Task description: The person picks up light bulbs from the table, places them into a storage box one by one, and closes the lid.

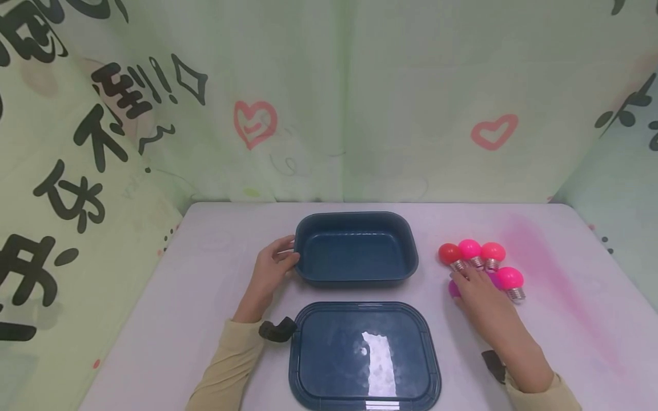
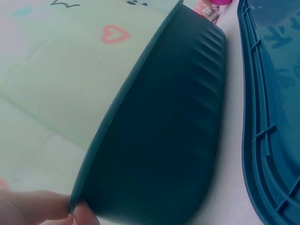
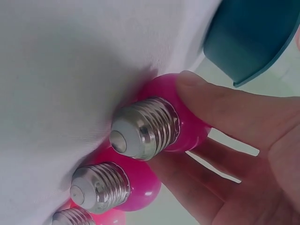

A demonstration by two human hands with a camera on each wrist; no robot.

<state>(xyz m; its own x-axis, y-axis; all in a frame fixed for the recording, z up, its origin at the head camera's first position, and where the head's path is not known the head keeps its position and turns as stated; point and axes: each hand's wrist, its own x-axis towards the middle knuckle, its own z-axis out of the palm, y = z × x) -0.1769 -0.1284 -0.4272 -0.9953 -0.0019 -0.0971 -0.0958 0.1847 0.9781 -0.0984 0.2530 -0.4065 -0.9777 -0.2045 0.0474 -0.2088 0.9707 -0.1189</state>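
Resting on the pale table (image 1: 216, 319), the dark blue tub (image 1: 356, 248) looks like stiff, light moulded plastic with smooth, slightly slick walls; its rolled rim is the natural place to take it. The left hand (image 1: 271, 268) is at the tub's left end, its fingers curled at that rim, and the left wrist view shows fingertips (image 2: 56, 206) right under the lip. The matching lid (image 1: 364, 356) lies flat just in front of the tub, apart from it, equally rigid, with a glare patch hiding part of its surface.

To the right of the tub sit small pink and red bulbs (image 1: 481, 260) in a close cluster. They seem light, smooth, apt to roll and probably breakable, so the round globe is the better hold, not the ribbed metal screw base. The right hand (image 1: 480, 297) covers a magenta bulb (image 3: 178, 117); thumb and fingers pinch its globe, base pointing outward.

From the head view that bulb is almost wholly hidden under the hand. Whether it is lifted or touching the table I cannot tell. The tub's far outer wall is unseen.
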